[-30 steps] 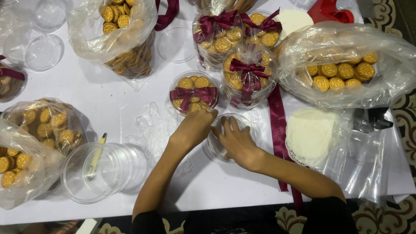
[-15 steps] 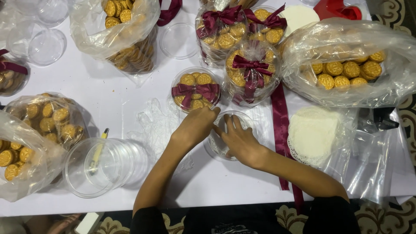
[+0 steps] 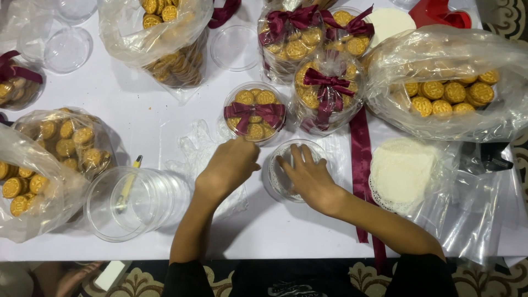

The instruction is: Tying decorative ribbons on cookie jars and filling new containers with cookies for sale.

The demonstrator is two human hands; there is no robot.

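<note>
On the white table [image 3: 137, 118], at 9 o'clock, lay 2 bags [image 3: 49, 159] of loose cookies, and beside them a stack of empty tubs [image 3: 129, 201] lay on its side with a yellow pen [image 3: 129, 181] showing through it. At 11 o'clock another bag [image 3: 165, 38] held more cookies, with spare lids [image 3: 66, 49] near it.

At centre, the left hand [image 3: 228, 168] was loosely curled, holding nothing I could see, its fingertips just below a filled tub [image 3: 254, 113] tied with a maroon ribbon. Just to its right, the right hand [image 3: 308, 176] lay open and flat, fingers spread inside the empty tub [image 3: 286, 170], pressing down a white doily liner.

At 12 to 1 o'clock stood 3 more ribboned tubs [image 3: 324, 93], so 4 looked finished. A loose ribbon [image 3: 361, 159] ran down the table at 3 o'clock, beside a pile of doilies [image 3: 401, 170], and a big bag [image 3: 445, 93] of cookies sat at 2 o'clock.

By my judgement the work was partway: this tub was only lined, not yet filled, lidded or tied, and many cookies and tubs remained.
</note>
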